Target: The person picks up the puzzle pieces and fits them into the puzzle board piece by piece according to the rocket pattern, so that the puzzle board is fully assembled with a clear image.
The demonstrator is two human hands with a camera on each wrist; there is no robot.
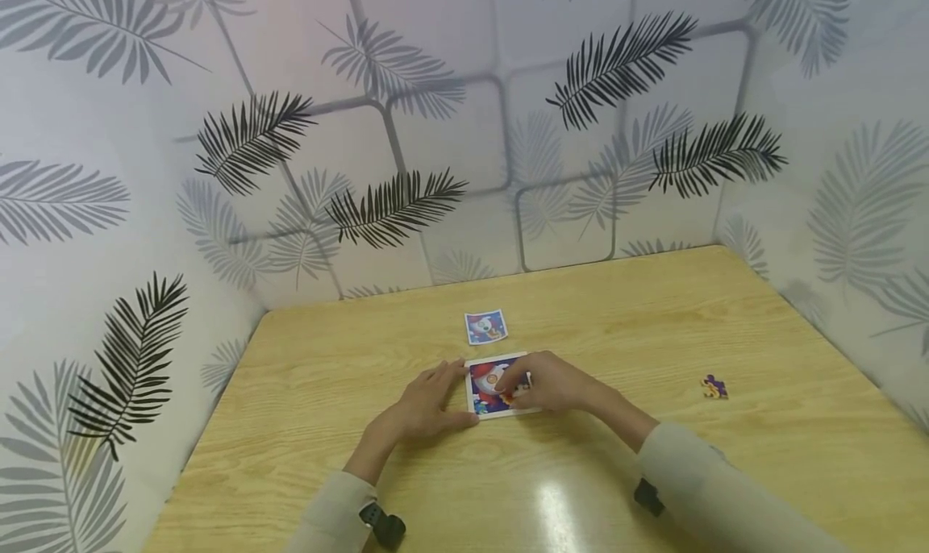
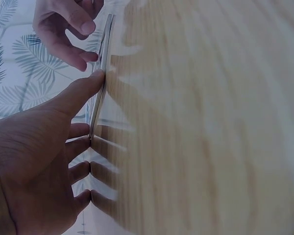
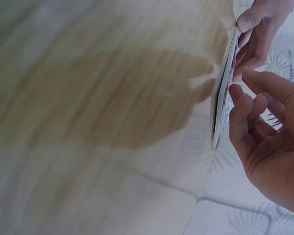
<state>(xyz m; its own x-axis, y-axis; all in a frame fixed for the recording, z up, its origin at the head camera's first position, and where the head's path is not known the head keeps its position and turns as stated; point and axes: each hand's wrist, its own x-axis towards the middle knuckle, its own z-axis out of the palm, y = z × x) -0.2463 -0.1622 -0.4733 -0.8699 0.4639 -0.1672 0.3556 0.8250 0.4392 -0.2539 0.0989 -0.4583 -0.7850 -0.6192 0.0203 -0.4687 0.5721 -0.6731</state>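
Note:
A small jigsaw puzzle in a white-edged tray (image 1: 482,406) lies on the table, its picture a white and red rocket on dark blue. My left hand (image 1: 428,400) holds its left side, thumb at the near corner and forefinger at the far corner. In the left wrist view, the left thumb (image 2: 83,90) meets the edge of the thin tray. Over the right half of the puzzle, my right hand (image 1: 551,380) has its forefinger and thumb bent down at the picture. A gap shows between them, and I see nothing pinched there. The right hand (image 3: 279,142) hides part of the puzzle.
Beyond the tray lies a small printed picture (image 1: 486,327) of a similar rocket. A loose jigsaw piece (image 1: 714,387), purple and orange, sits to the right. The wooden table (image 1: 348,343) meets leaf-patterned walls (image 1: 464,150) at the back and sides.

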